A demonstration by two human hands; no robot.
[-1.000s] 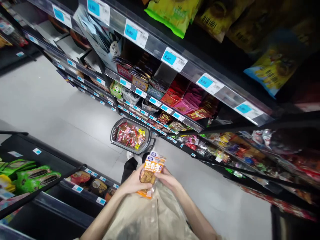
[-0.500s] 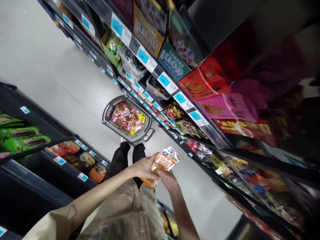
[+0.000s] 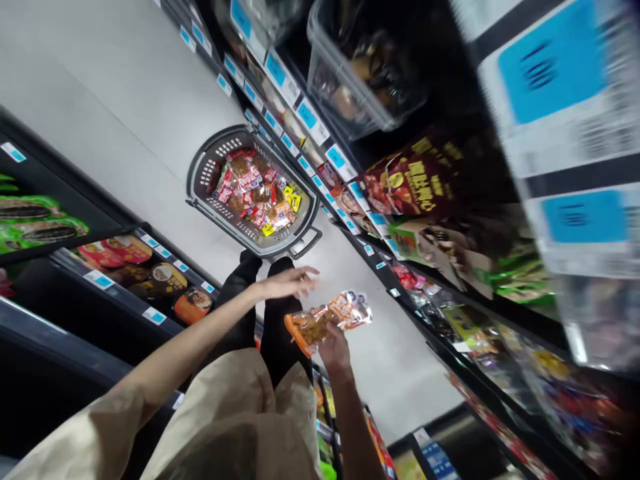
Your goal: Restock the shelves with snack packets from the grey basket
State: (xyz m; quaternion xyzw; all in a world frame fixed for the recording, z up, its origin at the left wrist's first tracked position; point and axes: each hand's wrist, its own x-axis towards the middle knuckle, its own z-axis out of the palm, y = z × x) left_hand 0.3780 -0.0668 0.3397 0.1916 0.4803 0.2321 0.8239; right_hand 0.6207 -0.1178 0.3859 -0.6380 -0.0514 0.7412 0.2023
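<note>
**Right-Hand Hold on Snack Packet**

The right hand (image 3: 334, 348) is closed on the near edge of an orange snack packet (image 3: 327, 317), which lies flat, probably so that its printed face stays readable. Just above and left of it, the left hand (image 3: 289, 283) hovers with fingers spread, gripping nothing. Beyond both, a grey shopping basket (image 3: 213, 157) of similar packets stands on the floor beside the shelving (image 3: 336, 157).

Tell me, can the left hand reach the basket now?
Probably yes, with a bend: the left hand is open and empty, and nothing lies between it and the basket below; the right hand holds the packet.
</note>
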